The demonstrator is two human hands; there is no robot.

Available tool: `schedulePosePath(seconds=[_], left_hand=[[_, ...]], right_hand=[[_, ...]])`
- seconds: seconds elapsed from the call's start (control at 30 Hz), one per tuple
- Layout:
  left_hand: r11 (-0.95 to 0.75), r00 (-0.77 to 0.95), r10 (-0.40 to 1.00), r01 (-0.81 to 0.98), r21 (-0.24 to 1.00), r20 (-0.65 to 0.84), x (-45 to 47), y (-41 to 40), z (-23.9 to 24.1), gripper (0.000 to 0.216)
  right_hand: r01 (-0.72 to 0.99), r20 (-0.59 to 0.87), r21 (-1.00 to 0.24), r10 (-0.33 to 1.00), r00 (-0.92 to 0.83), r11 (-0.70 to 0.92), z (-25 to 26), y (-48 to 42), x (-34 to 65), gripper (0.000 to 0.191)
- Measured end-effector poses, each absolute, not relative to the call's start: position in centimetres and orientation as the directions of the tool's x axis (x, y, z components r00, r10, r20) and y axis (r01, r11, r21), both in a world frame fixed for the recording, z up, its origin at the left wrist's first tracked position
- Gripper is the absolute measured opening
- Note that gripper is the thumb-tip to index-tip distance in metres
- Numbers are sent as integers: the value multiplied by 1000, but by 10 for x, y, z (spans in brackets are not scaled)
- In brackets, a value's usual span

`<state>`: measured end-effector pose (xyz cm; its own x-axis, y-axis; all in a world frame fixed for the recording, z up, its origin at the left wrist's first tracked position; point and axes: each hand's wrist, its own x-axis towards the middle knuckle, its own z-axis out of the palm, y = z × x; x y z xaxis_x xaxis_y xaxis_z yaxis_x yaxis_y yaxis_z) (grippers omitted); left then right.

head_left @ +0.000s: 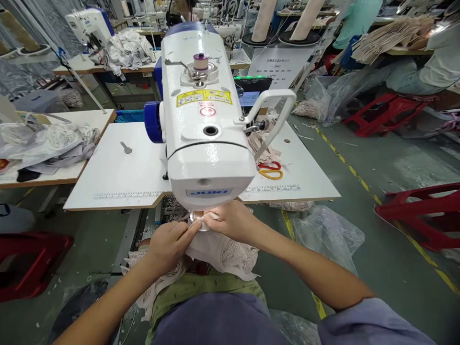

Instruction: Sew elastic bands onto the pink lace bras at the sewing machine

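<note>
A white sewing machine [206,158] stands straight ahead, its head hiding the needle from me. Just under that head, my left hand [174,242] is closed, thumb and fingers pinching the edge of a white lace garment [226,251]. Opposite it, my right hand [230,220] grips a folded bit of the same cloth close to the machine's small round bed. The garment hangs down from both hands over my lap, and more lace [161,282] lies to the left.
Scissors with red and yellow handles [271,170] lie on the white table [305,167] beside beige fabric strips [264,146]. A small grey metal piece [126,148] rests on the left side. Red stools [424,215] and plastic bags [330,235] occupy the floor at right.
</note>
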<state>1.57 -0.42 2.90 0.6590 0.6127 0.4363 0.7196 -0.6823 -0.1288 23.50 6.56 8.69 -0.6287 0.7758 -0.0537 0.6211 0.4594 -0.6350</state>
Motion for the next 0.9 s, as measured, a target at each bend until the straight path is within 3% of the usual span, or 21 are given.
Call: schedulePosePath(seconds=[0.2,0.37,0.47,0.57,0.67,0.8,0.9], left_hand=[[-652,652,667,745,-143,361,21,-2,30,44],[-571,566,784,819,-60,255,34,-11,39,41],[-611,599,763,791,-32,243,30,-7,42,40],[-739,739,637,666,-99,218,17,8,44,48],[-813,823,544,565,-143,160,9,22,46,48],[-768,775,611,629,-117,161,16,21,43,36],[-696,704,678,707,-124,211,29,9,42,39]], right_hand=[[651,-30,-595,796,-605,472,81,60,238,27],[640,431,-409,756,-493,651,50,35,245,17],[654,531,-373,730,-430,657,38,27,244,22],[639,528,-444,760,-379,628,32,24,240,19],[573,409,-623,846,-341,532,19,18,238,20],[412,238,-858,948,-211,307,-3,4,238,40],[428,204,-859,954,-219,282,-3,3,240,38]])
